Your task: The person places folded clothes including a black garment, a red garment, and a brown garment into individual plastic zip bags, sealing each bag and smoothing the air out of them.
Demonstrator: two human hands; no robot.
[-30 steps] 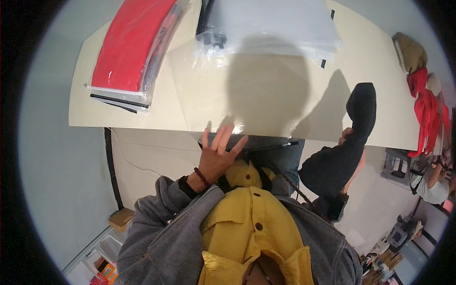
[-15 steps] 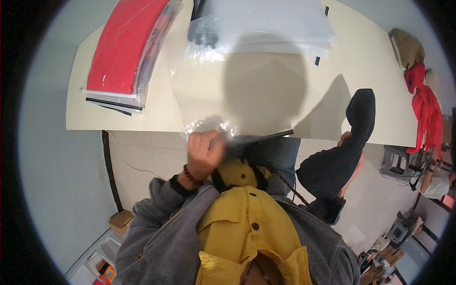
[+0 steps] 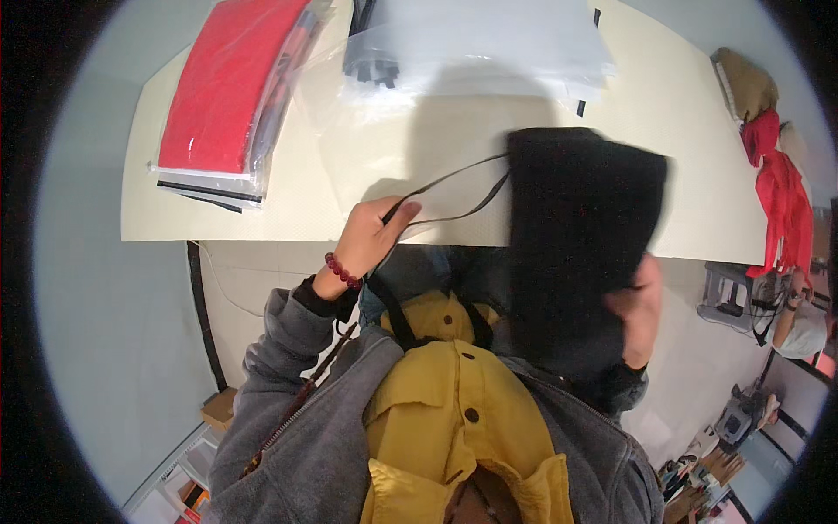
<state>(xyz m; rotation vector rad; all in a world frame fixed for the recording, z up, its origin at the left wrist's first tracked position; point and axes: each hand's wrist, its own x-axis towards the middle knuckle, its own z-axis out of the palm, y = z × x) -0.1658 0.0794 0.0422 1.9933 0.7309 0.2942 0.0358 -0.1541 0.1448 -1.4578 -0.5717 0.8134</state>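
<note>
The head view looks steeply down; torso [image 3: 463, 397] near, table [image 3: 703, 188] beyond.

Table [image 3: 681, 113] spans the view in front of the person. At its left end: stack of bagged folded cloth [image 3: 229, 96]. At the rear middle, right of that stack: pile of plastic bags [image 3: 489, 44], with loose plastic film [image 3: 362, 144] before it. Folded cloth [image 3: 580, 231] sits across the table's front edge in view, between left hand [image 3: 371, 231] and right hand [image 3: 642, 306]; its strap loop [image 3: 471, 211] runs leftward into the left hand. Stool [image 3: 729, 293] on floor, right; cardboard box [image 3: 218, 409] on floor, left.
</note>
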